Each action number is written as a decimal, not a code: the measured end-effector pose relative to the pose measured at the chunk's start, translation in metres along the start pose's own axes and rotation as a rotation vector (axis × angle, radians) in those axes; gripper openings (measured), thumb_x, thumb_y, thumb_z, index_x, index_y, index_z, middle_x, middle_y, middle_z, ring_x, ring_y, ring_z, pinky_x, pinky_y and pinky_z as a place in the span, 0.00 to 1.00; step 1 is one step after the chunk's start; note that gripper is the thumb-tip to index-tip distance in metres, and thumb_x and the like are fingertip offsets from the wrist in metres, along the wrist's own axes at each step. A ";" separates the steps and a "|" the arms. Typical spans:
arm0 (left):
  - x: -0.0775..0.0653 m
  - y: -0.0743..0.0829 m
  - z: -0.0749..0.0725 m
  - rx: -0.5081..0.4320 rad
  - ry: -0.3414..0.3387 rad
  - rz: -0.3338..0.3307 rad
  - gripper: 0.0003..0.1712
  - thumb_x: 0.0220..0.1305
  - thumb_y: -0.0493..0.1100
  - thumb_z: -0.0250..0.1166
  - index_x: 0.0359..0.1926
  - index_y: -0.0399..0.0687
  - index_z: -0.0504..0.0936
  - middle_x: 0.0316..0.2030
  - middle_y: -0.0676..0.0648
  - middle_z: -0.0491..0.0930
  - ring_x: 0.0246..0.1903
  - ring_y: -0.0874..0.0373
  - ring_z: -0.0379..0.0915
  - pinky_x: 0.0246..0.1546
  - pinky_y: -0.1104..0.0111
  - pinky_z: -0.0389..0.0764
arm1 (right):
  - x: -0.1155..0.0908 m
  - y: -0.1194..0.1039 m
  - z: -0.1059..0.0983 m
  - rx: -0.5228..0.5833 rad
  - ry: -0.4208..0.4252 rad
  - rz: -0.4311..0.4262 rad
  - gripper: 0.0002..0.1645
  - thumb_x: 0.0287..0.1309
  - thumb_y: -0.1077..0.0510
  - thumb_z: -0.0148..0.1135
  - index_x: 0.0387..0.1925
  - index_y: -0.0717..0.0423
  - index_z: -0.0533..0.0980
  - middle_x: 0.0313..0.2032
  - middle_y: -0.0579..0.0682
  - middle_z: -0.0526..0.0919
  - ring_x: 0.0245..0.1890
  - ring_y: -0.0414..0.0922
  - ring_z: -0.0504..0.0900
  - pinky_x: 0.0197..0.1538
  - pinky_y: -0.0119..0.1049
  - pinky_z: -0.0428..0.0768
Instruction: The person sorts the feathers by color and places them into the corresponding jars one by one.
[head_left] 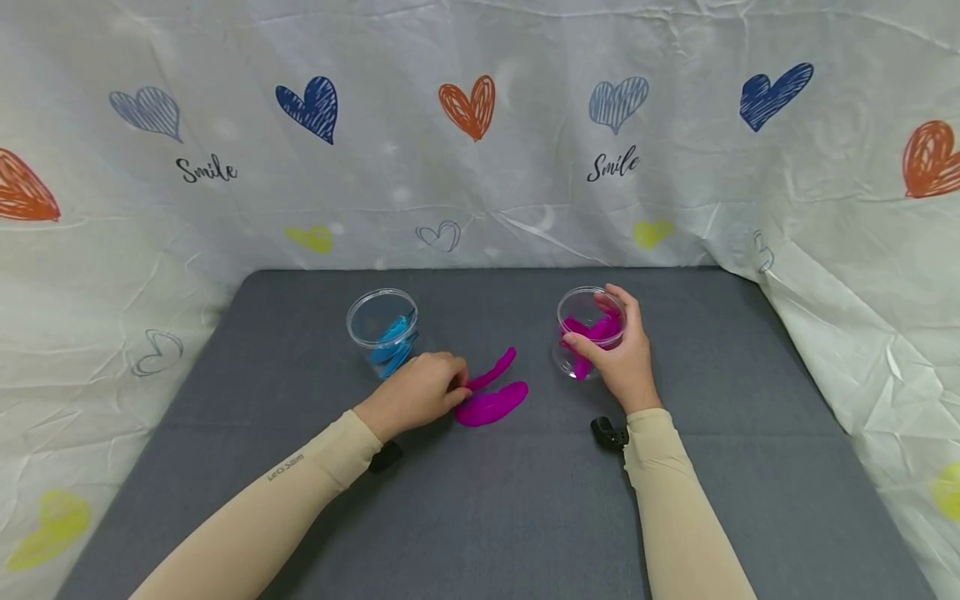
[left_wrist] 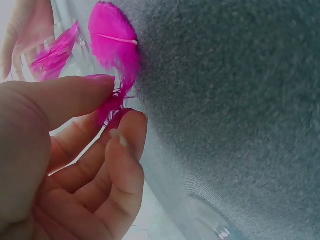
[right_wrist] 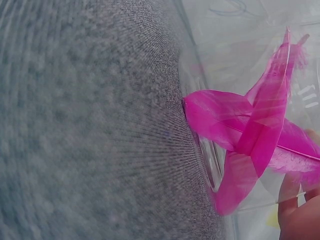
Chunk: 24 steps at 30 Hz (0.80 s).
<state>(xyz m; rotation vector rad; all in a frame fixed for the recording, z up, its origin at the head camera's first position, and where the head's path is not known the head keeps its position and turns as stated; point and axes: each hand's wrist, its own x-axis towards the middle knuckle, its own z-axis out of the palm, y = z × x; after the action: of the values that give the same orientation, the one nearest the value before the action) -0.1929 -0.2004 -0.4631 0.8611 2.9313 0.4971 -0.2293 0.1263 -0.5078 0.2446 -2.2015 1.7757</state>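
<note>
Two magenta feathers stretch rightward from my left hand (head_left: 423,392) at the middle of the table. Thumb and fingertips pinch the frayed end of a magenta feather (left_wrist: 112,40), as the left wrist view shows; whether both feathers are pinched, I cannot tell. My right hand (head_left: 626,358) grips a clear plastic jar (head_left: 566,358) from its right side, fingers around the back and thumb at the front. Several magenta feathers (right_wrist: 265,120) lie crossed inside that jar, visible through its wall.
Left of centre stands a second clear jar (head_left: 363,321) holding blue feathers (head_left: 392,342), just behind my left hand. A grey cloth (head_left: 480,517) covers the table. A white curtain (head_left: 540,192) printed with hearts hangs behind it and along both sides.
</note>
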 end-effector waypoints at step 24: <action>0.053 0.054 -0.080 0.087 0.209 0.157 0.06 0.73 0.38 0.66 0.45 0.49 0.88 0.38 0.52 0.83 0.31 0.59 0.76 0.34 0.67 0.81 | 0.003 0.003 -0.002 0.003 -0.006 -0.026 0.54 0.57 0.47 0.84 0.78 0.30 0.62 0.74 0.48 0.76 0.77 0.47 0.74 0.69 0.41 0.83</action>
<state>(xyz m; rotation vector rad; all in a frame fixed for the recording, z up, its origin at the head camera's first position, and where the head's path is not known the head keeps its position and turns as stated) -0.2201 -0.1527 -0.3682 1.1213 3.1089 0.4990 -0.2324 0.1291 -0.5092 0.2786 -2.1898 1.7671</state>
